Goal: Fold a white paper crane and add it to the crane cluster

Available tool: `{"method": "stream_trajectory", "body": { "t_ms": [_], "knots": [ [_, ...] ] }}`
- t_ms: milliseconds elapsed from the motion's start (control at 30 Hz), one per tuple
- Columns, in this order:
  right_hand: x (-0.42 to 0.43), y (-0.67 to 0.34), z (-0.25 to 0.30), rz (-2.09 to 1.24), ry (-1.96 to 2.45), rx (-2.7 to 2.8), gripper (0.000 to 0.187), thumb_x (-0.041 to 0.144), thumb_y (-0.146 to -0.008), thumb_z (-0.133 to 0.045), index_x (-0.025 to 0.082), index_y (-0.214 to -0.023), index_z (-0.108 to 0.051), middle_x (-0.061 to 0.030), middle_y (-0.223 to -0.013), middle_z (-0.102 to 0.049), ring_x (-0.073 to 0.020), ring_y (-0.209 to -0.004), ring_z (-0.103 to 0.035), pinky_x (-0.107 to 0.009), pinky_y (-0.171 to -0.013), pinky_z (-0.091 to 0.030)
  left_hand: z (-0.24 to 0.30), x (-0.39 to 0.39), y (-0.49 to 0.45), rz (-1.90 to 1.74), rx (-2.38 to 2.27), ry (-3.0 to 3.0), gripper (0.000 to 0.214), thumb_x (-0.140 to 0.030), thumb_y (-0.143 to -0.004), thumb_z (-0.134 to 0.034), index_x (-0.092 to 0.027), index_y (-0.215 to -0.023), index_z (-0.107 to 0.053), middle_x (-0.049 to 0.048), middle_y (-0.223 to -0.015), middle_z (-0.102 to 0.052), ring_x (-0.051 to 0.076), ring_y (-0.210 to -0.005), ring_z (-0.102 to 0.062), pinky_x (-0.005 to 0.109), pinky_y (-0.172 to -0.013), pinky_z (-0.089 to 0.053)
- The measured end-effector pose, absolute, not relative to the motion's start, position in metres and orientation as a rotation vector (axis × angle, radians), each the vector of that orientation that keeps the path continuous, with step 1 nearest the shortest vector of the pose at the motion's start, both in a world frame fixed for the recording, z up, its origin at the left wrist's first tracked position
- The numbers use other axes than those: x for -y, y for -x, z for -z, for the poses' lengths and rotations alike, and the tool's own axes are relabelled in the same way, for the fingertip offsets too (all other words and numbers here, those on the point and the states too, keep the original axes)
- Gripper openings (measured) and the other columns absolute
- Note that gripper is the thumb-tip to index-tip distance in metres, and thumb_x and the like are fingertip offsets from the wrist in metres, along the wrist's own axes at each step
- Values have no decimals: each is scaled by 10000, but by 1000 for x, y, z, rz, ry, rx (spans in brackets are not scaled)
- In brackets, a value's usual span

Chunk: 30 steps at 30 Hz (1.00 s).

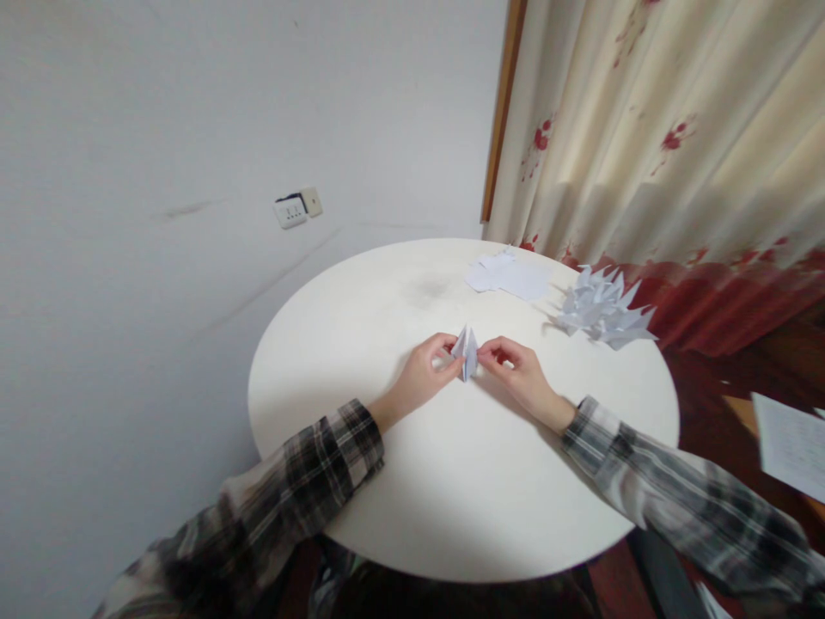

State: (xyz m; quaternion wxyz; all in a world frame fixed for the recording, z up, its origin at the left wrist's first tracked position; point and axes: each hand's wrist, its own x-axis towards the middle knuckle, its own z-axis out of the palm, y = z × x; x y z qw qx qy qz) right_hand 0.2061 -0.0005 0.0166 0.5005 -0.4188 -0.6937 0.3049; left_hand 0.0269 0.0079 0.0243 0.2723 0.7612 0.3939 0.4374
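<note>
A small folded white paper (467,354), narrow and pointed at top and bottom, is held up over the middle of the round table. My left hand (429,365) pinches its left side between thumb and fingers. At its right edge my right hand (512,365) is closed, thumb and forefinger pinching the paper's side. The fingertips partly cover the folds.
The white round table (451,481) stands against the wall. A cluster of folded paper cranes (602,305) sits at its right edge. Flat sheets of white paper (506,275) lie at the back. A curtain (644,155) hangs behind; written paper (790,443) is at right.
</note>
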Motion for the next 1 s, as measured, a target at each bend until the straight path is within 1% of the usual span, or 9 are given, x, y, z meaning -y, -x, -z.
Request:
{"method": "stream_trajectory", "body": {
  "t_ms": [100,200,267,433,567,667,733,833,1000],
  "knots": [
    [-1,-206,-17,-703,988,1620,166,282,-730,-634,192,-862,-591,-3,-739,-583,-127,-656,-517,-255,-586,-413,-25,-8,-27,-1174,-1067,-2054,158,-157,-764,-521,-154,-908,-585,21,-870,-634,132,-785,-565,253,-749,-446],
    [-1,-207,-19,-670,961,1649,276,271,-719,-652,205,-980,-591,-34,-885,-599,-156,-800,-548,-283,-678,-441,-25,-9,-26,-1176,-1059,-2072,170,-123,-758,-496,-156,-892,-595,21,-865,-634,136,-801,-565,260,-770,-439],
    [0,-207,-20,-673,948,1709,272,277,-728,-646,211,-989,-603,-45,-933,-606,-170,-853,-555,-302,-721,-444,-26,-9,-26,-1175,-1052,-2083,168,-120,-754,-496,-158,-877,-602,21,-854,-634,138,-794,-567,262,-767,-440],
    [2,-206,-21,-635,940,1753,119,243,-749,-609,190,-856,-611,-31,-836,-616,-158,-796,-558,-297,-716,-436,-26,-8,-26,-1169,-1037,-2115,149,-129,-749,-507,-158,-852,-610,21,-827,-631,141,-790,-566,263,-760,-442],
    [1,-207,-19,-605,980,1754,52,222,-748,-587,182,-780,-594,-10,-756,-610,-141,-720,-547,-279,-688,-422,-24,-9,-26,-1130,-1031,-2069,144,-149,-754,-510,-157,-861,-606,12,-808,-621,128,-754,-558,251,-730,-447],
    [-1,-207,-16,-593,1011,1803,63,216,-749,-566,183,-784,-606,-14,-762,-622,-144,-721,-550,-277,-692,-422,-21,-12,-27,-1044,-991,-1947,129,-179,-759,-512,-150,-856,-592,3,-764,-603,112,-673,-558,228,-639,-460],
    [-2,-208,-14,-586,1030,1843,92,215,-747,-558,184,-809,-618,-17,-778,-630,-148,-733,-557,-279,-700,-426,-19,-14,-27,-991,-950,-1864,124,-207,-758,-531,-147,-856,-580,1,-749,-600,109,-647,-569,225,-613,-467],
    [-3,-209,-12,-598,1048,1866,117,209,-744,-552,179,-825,-630,-14,-777,-640,-146,-728,-567,-271,-700,-427,-18,-17,-26,-961,-912,-1797,149,-230,-736,-577,-142,-856,-577,9,-765,-616,115,-666,-589,245,-650,-482],
    [-5,-211,-10,-606,1060,1853,123,215,-767,-527,172,-810,-634,-15,-741,-637,-134,-675,-553,-257,-667,-431,-17,-20,-24,-922,-924,-1729,174,-204,-677,-636,-138,-834,-601,21,-793,-647,120,-686,-605,268,-709,-487]
  ]
}}
